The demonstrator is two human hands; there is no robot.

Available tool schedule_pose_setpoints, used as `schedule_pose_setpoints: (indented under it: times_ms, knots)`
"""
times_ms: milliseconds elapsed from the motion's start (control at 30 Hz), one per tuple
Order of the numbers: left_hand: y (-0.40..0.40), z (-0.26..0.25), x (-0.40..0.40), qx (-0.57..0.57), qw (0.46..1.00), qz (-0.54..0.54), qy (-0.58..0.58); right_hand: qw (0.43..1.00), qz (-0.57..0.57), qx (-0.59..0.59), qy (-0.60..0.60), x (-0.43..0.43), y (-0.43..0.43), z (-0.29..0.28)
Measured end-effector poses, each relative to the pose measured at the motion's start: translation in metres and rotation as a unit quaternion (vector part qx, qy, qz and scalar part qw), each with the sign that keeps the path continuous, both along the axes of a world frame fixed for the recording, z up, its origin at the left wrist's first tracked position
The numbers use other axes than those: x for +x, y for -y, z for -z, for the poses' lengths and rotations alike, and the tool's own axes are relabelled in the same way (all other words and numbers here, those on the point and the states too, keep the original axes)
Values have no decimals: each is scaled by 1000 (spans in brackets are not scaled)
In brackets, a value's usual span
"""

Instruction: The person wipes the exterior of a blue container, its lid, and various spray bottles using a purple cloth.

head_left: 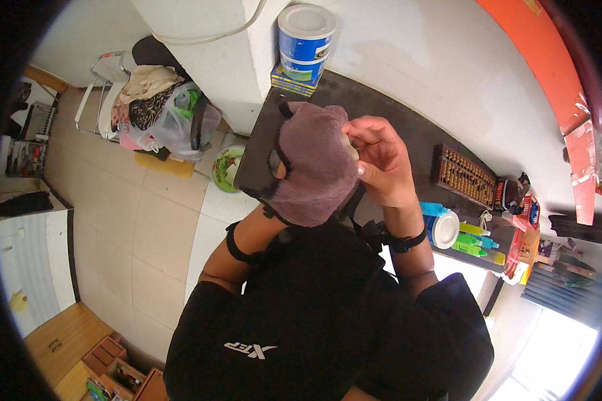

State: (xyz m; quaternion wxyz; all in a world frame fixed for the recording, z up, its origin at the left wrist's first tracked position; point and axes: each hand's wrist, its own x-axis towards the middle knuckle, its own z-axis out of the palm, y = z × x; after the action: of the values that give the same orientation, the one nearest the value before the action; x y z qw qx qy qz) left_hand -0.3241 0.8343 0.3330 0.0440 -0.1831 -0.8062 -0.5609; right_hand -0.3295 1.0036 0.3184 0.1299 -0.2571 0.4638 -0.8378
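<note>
A mauve fuzzy cloth piece (313, 160) with black edging is held up in front of my chest, over the dark tabletop. My left hand (281, 171) is behind and under it, bearing it up. Only a bit of skin shows past the black edging, so the left fingers are hidden. At the cloth's right side, my right hand (381, 160) pinches a small pale piece (349, 146) between thumb and fingers. What that piece is, or whether it is joined to the cloth, cannot be made out. Black straps circle both wrists.
Blue-and-white tubs (306, 45) stand stacked on boxes at the table's (406, 120) far corner. A wooden abacus (465, 175), another tub (444, 230) and several coloured bottles (469, 243) lie rightward. On the floor at left are a green basin (227, 168) and a bag-laden chair (103, 105).
</note>
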Motion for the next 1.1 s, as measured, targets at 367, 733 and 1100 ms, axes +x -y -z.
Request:
schedule_pose_setpoints:
  times_ms: [367, 733, 1100]
  knots:
    - [13, 13, 10, 155, 987, 31, 11, 967, -127, -159, 154, 12, -1, -2]
    - [-4, 24, 19, 179, 984, 10, 16, 991, -59, -92, 76, 19, -3, -7]
    - [18, 24, 12, 296, 925, 68, 228, 978, -100, -100, 156, 25, -16, -14]
